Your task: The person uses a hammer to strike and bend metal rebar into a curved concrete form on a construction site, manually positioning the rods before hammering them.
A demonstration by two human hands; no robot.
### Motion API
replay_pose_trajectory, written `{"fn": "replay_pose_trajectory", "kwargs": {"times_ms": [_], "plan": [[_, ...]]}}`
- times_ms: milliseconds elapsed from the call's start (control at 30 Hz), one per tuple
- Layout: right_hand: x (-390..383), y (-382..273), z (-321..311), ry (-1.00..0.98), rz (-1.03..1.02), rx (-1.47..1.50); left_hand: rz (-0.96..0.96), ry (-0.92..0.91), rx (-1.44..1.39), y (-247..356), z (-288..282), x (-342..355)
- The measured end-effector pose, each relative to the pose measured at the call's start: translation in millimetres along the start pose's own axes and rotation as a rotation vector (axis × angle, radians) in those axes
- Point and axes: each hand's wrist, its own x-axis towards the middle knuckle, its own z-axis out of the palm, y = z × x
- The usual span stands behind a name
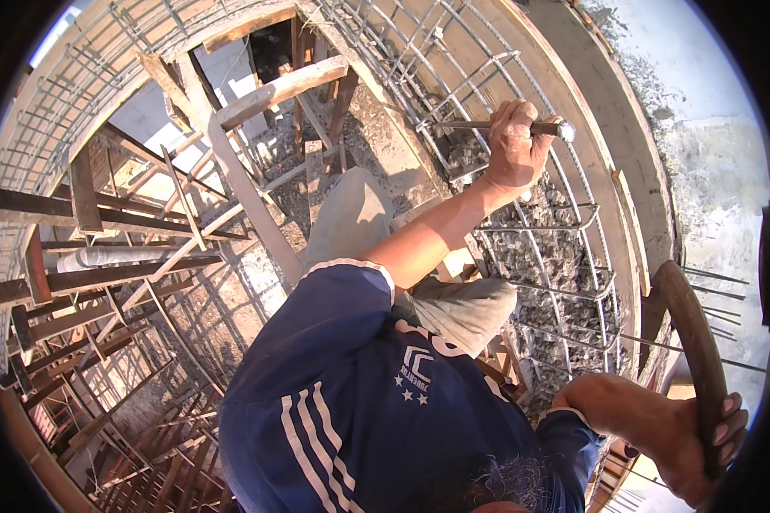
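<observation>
My left hand [515, 150] is stretched out ahead and closed around a steel rod-like chisel [462, 125] lying crosswise, its blunt end [565, 130] sticking out to the right of my fist. The chisel sits over a curved rebar cage [565, 256] with broken grey rubble inside it. My right hand [693, 445] is at the lower right, gripping a curved brown wooden handle [689, 333] that rises toward the cage. The handle's head is not visible. My blue striped shirt [351, 402] and grey trousers [351, 214] fill the middle.
Curved wooden formwork [607, 154] borders the cage, with a rough grey concrete surface [719, 171] beyond it at right. To the left and below are timber props, planks and steel bars [103, 274] of scaffolding, with a drop beneath. A thick wooden beam [282, 90] crosses at the top.
</observation>
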Motion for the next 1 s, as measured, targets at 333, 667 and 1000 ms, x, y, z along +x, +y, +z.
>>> {"fn": "replay_pose_trajectory", "kwargs": {"times_ms": [333, 667, 1000], "plan": [[-90.3, 68.3, 69.0, -0.564, 1.079, -0.184, -0.102, -0.050, 0.027, -10.8, -37.8, -14.6], [-154.5, 41.6, 51.5, -0.349, 0.392, -0.131, -0.035, -0.318, -0.041, -1.2, -47.4, -43.8], [-242.4, 8.5, -34.5, -0.316, 1.307, -0.236, 0.203, -1.286, 0.121, -2.5, -108.3, -166.4]]}}
